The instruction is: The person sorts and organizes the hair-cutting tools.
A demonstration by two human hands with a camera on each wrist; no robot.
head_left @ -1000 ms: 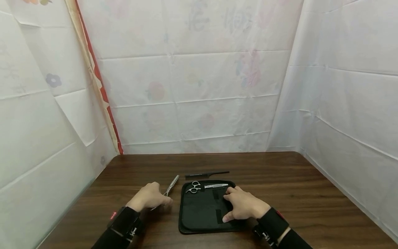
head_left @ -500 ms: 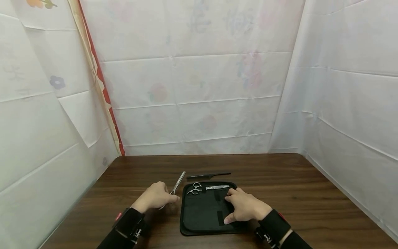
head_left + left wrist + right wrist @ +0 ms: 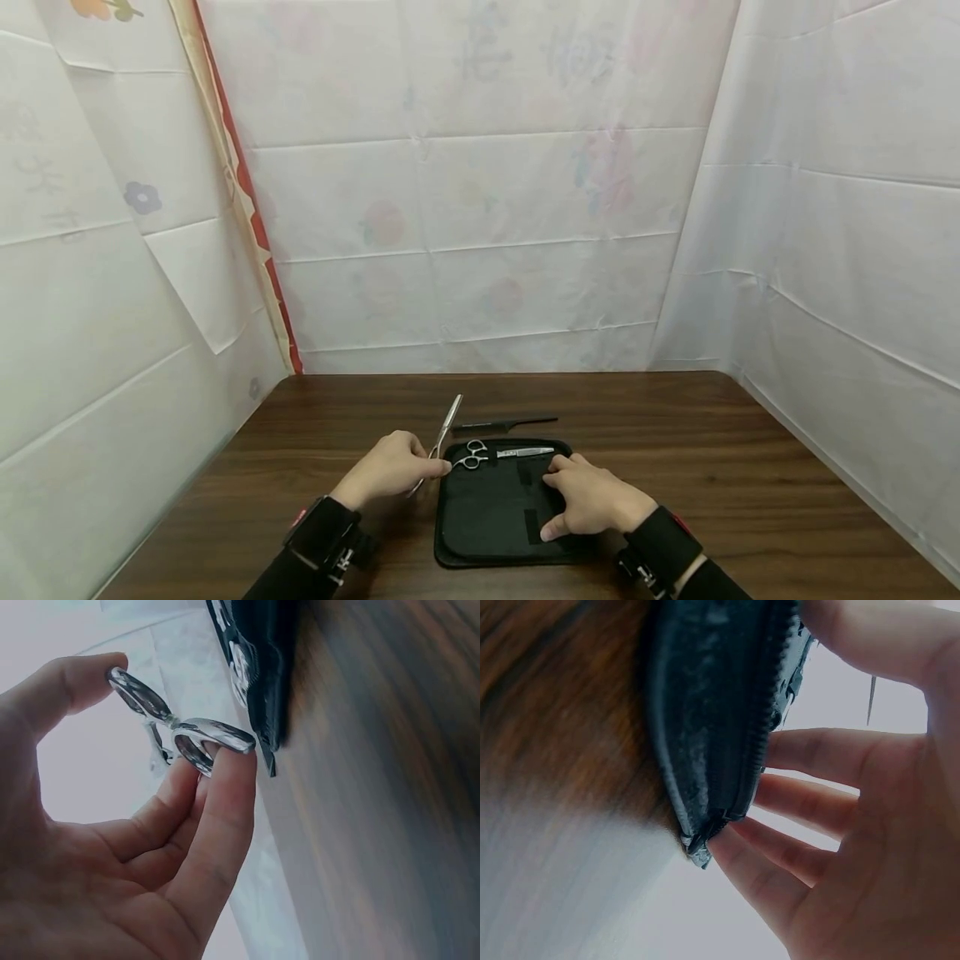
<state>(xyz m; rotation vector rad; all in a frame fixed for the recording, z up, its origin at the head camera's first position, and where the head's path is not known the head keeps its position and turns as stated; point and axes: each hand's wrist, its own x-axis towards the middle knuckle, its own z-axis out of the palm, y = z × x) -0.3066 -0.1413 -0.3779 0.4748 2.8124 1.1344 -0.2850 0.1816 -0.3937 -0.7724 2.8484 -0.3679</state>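
My left hand (image 3: 390, 468) pinches a pair of silver scissors (image 3: 450, 415) by the handles, beside the left edge of a black zip case (image 3: 487, 525). The blades point away from me, up over the table. In the left wrist view, thumb and fingertips hold the finger rings (image 3: 214, 733). A second pair of silver scissors (image 3: 525, 452) lies across the top of the case. My right hand (image 3: 596, 497) rests on the case's right side, fingers spread. In the right wrist view, its fingertips touch the zipped edge (image 3: 769, 697).
A black tail comb (image 3: 480, 427) lies behind the case on the dark wooden table (image 3: 750, 500). White printed sheets (image 3: 465, 192) hang at the back and on both sides. Black bands (image 3: 660, 537) with cameras are worn on the wrists.
The left hand has moved right and slightly away with the scissors, from beside the case to its left edge. The scissor tips have risen. My right hand stays on the case.
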